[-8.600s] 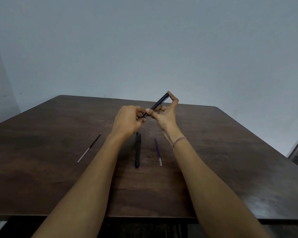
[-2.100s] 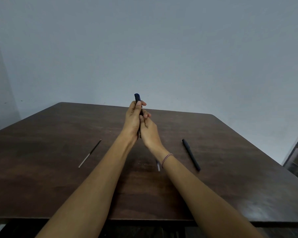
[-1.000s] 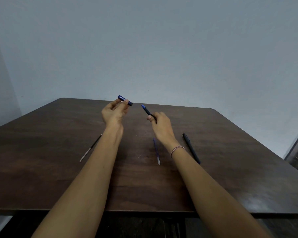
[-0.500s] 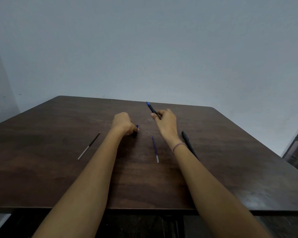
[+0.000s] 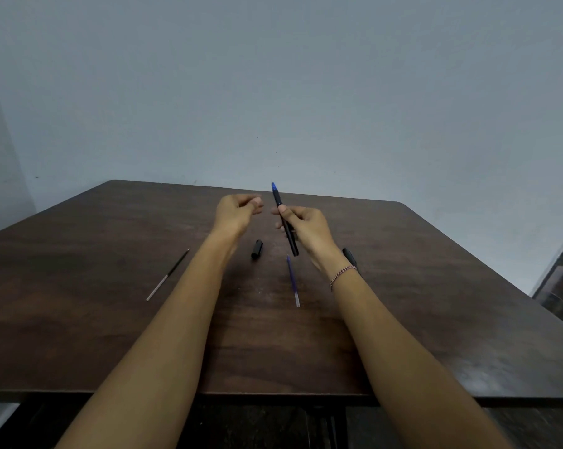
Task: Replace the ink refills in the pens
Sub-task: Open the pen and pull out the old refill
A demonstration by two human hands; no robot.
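My right hand (image 5: 307,226) grips an uncapped dark pen (image 5: 281,209) with its blue tip pointing up and away. My left hand (image 5: 238,210) hovers just left of the pen, fingers curled loosely and holding nothing. The pen's dark cap (image 5: 257,249) lies on the brown table (image 5: 79,319) below my left hand. A blue refill (image 5: 292,280) lies on the table under my right hand. A black refill (image 5: 168,278) rests farther left. A second black pen (image 5: 349,254) lies mostly hidden behind my right wrist.
The table's near edge (image 5: 273,395) runs across the bottom of the view, and its far edge meets a plain pale wall. A dark doorway or floor strip (image 5: 562,277) shows at the far right.
My left hand put the cap down on the table and rose beside the pen. My right hand tilted the uncapped pen more upright.
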